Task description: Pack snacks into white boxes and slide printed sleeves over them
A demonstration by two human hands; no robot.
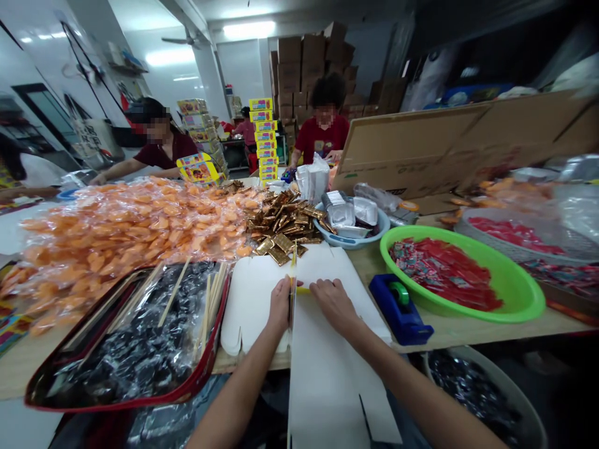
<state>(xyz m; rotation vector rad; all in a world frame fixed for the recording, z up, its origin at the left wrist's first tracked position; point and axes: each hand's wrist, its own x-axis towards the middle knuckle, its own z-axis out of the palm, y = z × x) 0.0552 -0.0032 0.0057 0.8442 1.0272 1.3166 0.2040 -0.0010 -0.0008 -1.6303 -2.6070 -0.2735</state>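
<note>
A flat box blank [322,368], white on its inner side, stands partly folded in front of me. A thin strip of yellow shows along its upper fold. At its left edge my left hand [281,304] is closed, with the thumb against the card. My right hand [334,302] has its fingers curled over the blank, pressing at the yellow fold. Beneath lie more white box blanks [253,293] on the table. Just beyond them is a heap of gold-wrapped packets [285,218].
Left are a red-rimmed tray [206,383] with black wrapped pieces and sticks, and bagged orange pieces [140,218]. Right are a blue tape dispenser [400,312] and a green basin [528,305] of red packets. A blue bowl [381,227] stands behind. Two people sit across the table.
</note>
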